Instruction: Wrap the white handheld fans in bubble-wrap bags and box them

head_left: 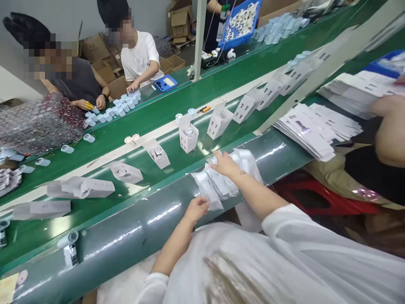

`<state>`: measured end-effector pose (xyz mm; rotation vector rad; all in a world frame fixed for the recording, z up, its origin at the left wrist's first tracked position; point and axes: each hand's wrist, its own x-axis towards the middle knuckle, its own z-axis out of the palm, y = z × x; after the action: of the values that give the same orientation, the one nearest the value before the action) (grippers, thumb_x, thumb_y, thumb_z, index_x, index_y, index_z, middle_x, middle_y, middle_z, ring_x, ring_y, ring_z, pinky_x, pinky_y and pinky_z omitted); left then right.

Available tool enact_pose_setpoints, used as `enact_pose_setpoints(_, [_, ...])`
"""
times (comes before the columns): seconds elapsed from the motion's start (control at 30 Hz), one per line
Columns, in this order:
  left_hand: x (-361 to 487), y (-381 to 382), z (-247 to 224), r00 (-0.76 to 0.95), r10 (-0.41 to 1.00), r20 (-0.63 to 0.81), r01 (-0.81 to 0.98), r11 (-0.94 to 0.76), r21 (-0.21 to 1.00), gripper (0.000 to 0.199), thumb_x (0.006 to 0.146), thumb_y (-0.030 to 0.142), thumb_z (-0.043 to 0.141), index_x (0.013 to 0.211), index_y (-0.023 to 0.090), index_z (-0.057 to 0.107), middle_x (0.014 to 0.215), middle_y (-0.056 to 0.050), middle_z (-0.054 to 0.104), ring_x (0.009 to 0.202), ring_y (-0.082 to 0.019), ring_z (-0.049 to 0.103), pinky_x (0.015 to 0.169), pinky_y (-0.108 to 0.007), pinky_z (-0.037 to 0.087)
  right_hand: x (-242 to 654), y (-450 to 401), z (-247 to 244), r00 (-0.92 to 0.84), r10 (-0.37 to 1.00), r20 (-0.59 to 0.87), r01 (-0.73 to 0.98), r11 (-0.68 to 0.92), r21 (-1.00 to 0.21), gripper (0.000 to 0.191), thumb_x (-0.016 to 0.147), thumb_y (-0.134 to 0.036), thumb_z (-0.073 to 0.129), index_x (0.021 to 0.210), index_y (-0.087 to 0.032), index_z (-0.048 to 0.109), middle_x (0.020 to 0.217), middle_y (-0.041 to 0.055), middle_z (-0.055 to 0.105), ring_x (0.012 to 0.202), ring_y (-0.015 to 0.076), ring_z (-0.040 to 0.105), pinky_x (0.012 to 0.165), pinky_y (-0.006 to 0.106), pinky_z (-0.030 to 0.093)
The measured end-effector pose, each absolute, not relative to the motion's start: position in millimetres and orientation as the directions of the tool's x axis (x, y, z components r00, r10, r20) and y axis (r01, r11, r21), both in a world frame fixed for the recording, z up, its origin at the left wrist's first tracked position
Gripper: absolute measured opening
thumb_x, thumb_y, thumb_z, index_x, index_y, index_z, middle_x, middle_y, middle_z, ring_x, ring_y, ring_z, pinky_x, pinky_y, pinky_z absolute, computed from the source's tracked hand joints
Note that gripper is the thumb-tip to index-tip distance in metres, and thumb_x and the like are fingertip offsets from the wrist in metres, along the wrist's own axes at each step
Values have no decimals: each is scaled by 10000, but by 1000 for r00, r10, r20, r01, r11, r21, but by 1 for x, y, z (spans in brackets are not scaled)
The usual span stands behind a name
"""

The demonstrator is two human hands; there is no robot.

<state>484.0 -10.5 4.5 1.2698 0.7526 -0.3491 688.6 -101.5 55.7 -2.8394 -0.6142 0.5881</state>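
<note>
A row of clear plastic bags (223, 185) with white contents lies on the dark green worktop in front of me; what is inside them I cannot make out. My left hand (196, 209) is closed at the near left edge of the leftmost bag, its fingertips pinched on the plastic. Over the far side of the same bags, my right hand (225, 164) lies with its fingers apart, touching the top. Just beyond, on the green belt, stands an open white box (189, 137) with a white part in it.
More open white boxes (218, 122) line the belt (148, 179). Flat cartons (311, 131) are stacked at right beside another person's arm (390, 131). A slanted metal post (303, 90) crosses there. Two people sit opposite near pale blue cups (122, 105). A white device (68, 249) lies at left.
</note>
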Motion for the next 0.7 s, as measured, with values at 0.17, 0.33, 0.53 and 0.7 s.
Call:
enact_pose_setpoints(0.17, [476, -22, 11, 723, 240, -648, 573, 317, 756, 401, 652, 457, 776, 858, 158, 604, 735, -20, 613, 660, -136, 594, 651, -286, 492, 707, -113, 70, 791, 500, -354, 365, -849, -383, 667, 788, -388, 598, 1388, -160, 415, 1198, 216, 560, 1077, 355, 584, 870, 425, 462])
enact_pose_setpoints(0.33, [468, -5, 46, 718, 623, -309, 194, 248, 949, 952, 570, 442, 847, 1377, 228, 389, 1431, -169, 394, 1311, -294, 416, 1013, -387, 415, 675, -82, 112, 746, 653, -128, 396, -591, -703, 650, 720, -451, 655, 1314, -260, 475, 1050, 78, 638, 897, 277, 624, 798, 381, 490])
enact_pose_setpoints(0.53, [400, 50, 71, 376, 921, -101, 76, 78, 994, 790, 722, 468, 730, 1375, 215, 365, 1346, -147, 475, 1193, -267, 534, 1014, -398, 428, 555, 53, 119, 545, 805, -234, -153, -180, -972, 505, 702, -453, 651, 1132, -262, 463, 879, 5, 614, 705, 177, 601, 609, 286, 517])
enact_pose_setpoints(0.7, [288, 141, 97, 32, 979, 201, 320, -200, 926, 609, 693, 408, 762, 1215, 226, 505, 1250, -103, 537, 1139, -243, 557, 971, -364, 449, 446, 184, 124, 238, 886, -397, -488, -245, -838, 425, 771, -454, 621, 1091, -251, 429, 974, 40, 636, 791, 182, 645, 622, 280, 547])
